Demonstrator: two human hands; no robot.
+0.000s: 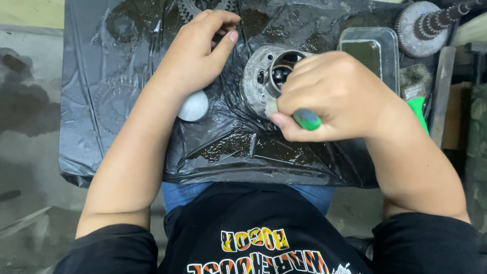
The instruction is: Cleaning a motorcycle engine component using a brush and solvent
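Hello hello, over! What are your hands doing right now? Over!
Right hand shut on green-handled tool, working at round metal housing. Left hand curled, resting on black plastic sheet. White round object beside left wrist.

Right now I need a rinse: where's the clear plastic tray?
The clear plastic tray sits upper right on the black sheet, beyond the right hand, beside the gear shaft.

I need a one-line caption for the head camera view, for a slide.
Right hand holds a green-handled tool against a round metal part on black plastic sheet; left hand rests nearby.
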